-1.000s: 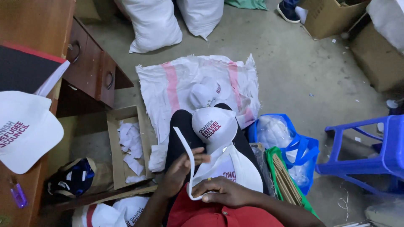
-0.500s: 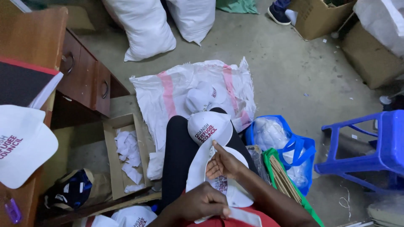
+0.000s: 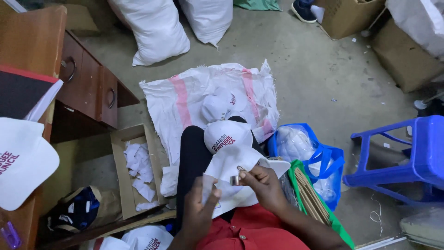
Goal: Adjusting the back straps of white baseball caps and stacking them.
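white cap [image 3: 227,135] with a red and dark printed label rests on the lap, atop a second white cap [image 3: 233,178] (crown down). open cardboard box [image 3: 135,169] of white scraps sits left; blue bag [image 3: 319,162] right. left hand [image 3: 200,209] grips the lower cap's edge; right hand [image 3: 262,181] pinches a small metal clip [image 3: 235,180].
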